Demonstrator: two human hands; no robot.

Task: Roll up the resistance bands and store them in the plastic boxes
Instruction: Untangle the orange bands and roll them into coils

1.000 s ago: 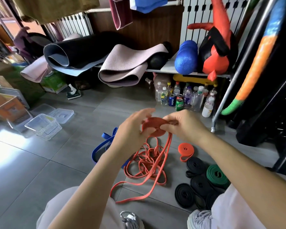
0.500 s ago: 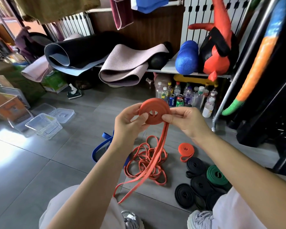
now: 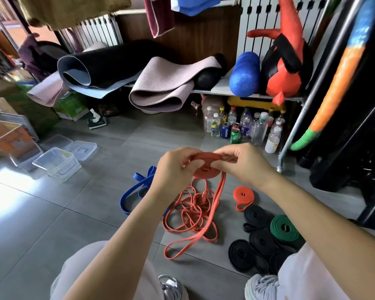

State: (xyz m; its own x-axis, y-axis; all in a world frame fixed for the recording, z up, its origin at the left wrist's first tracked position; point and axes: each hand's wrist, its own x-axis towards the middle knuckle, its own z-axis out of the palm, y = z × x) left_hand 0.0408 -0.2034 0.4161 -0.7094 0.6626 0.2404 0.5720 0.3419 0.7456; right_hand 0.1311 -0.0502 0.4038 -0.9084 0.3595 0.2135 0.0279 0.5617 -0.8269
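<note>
My left hand (image 3: 175, 169) and my right hand (image 3: 242, 163) both pinch a partly rolled orange resistance band (image 3: 206, 167) held above the floor. Its loose tail (image 3: 195, 213) hangs down into a tangled heap on the tiles. A rolled orange band (image 3: 242, 194), several rolled black bands (image 3: 255, 241) and a rolled green band (image 3: 285, 228) lie at the lower right. An unrolled blue band (image 3: 134, 191) lies left of the heap. Clear plastic boxes (image 3: 56, 163) stand open at the left with lids (image 3: 82, 148) beside them.
A low shelf (image 3: 216, 89) holds rolled yoga mats, a blue foam roller (image 3: 245, 74) and a red punching toy. Bottles and cans (image 3: 238, 126) crowd under it. A metal rack leg (image 3: 279, 167) stands right of my hands. My knees and shoes fill the bottom edge.
The roll, tilted up to face me half a second ago, has dropped lower and lies flatter between my hands. More of the tail is wound on; the floor loop has shifted.
</note>
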